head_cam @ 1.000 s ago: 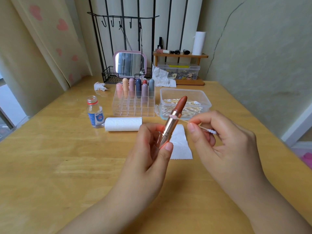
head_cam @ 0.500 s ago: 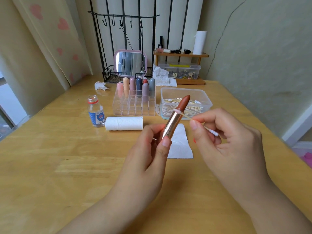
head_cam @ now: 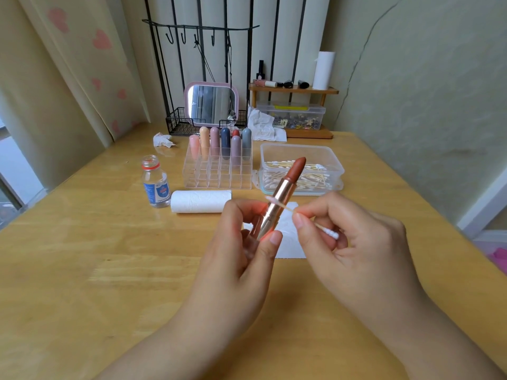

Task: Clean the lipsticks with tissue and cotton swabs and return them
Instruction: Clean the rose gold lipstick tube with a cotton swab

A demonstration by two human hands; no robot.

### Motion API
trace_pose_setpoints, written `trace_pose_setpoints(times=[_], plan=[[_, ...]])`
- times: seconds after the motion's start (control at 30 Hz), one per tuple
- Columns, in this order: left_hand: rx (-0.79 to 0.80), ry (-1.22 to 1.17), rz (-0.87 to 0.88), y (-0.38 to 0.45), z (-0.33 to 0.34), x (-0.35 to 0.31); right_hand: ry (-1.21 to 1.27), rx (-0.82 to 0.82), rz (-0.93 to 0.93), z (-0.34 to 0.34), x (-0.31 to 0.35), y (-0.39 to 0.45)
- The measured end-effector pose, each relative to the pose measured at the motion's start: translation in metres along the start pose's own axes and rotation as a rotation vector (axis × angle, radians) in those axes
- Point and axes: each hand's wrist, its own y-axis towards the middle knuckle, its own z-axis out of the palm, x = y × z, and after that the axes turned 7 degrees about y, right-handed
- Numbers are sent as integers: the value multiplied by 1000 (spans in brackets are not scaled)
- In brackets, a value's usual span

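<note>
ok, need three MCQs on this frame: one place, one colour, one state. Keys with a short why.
1. Where does the tissue roll lie?
A in the swab box
B in front of the clear organizer
C on the shelf

2. What colour is the exposed lipstick bullet?
A brown-red
B blue
C green

3. What is the right hand doing?
A resting flat
B pinching a cotton swab
C holding the bottle

Key: B, roll lies on the table before the organizer; A, brick tone; B, fingers pinch the stick.
</note>
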Motion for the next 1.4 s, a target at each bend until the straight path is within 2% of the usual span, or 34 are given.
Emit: trace_pose_setpoints(times=[0.07,0.23,0.37,0.63,1.4], plan=[[3,-7,9,0,0,0,-3,12,-13,1,1,-1],[-27,38,-20,0,2,0,-33,-80,36,-4,-2,3],[-56,154,17,1,3,0,-26,-12,-21,1,3,1],[-30,92,-29,1,0,-8,-62,-105,28,-3,-2,2],[-78,44,-21,-1,1,2,-21,-109,52,-7,-5,-1]])
